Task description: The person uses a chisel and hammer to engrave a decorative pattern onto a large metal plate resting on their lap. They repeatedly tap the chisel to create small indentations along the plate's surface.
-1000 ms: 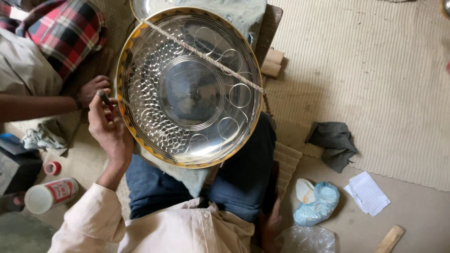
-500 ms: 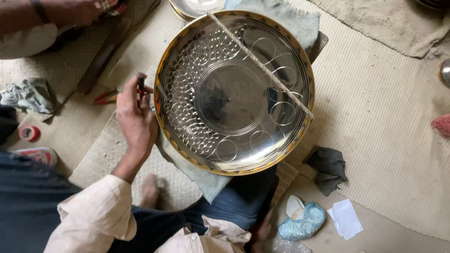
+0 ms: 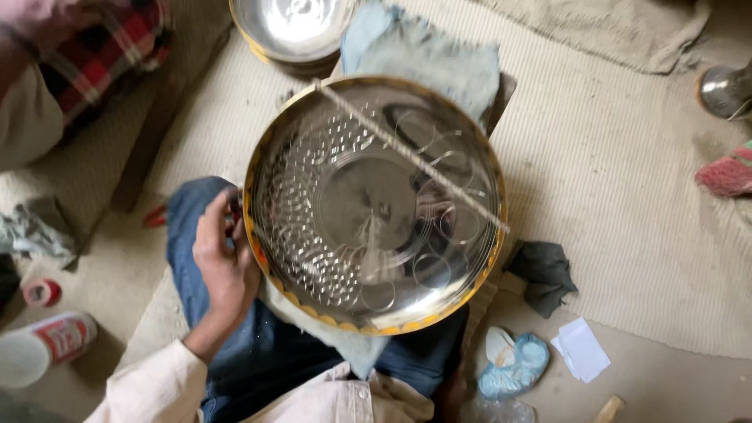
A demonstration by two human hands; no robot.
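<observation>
A large shiny metal plate point(image 3: 376, 211) with a gold rim and punched dot and ring patterns rests on my lap over a grey cloth. A thin rod point(image 3: 415, 157) lies slantwise across its upper right part. My left hand point(image 3: 223, 262) is at the plate's left rim with its fingers curled around a small dark tool, which is blurred here. Below the hand are my pale sleeve and blue trousers point(image 3: 258, 352). My right hand is hidden from view.
More metal plates point(image 3: 294, 27) are stacked at the top beside a blue-grey cloth point(image 3: 423, 55). Another person in a plaid shirt point(image 3: 102, 39) sits top left. A dark rag point(image 3: 544, 270), white paper point(image 3: 580, 348), a red-and-white can point(image 3: 47, 345) and a metal vessel point(image 3: 724, 90) lie around.
The view has swung, so the plate sits further right and lower in the picture. My left hand stays at the plate's left rim and has slid lower along it.
</observation>
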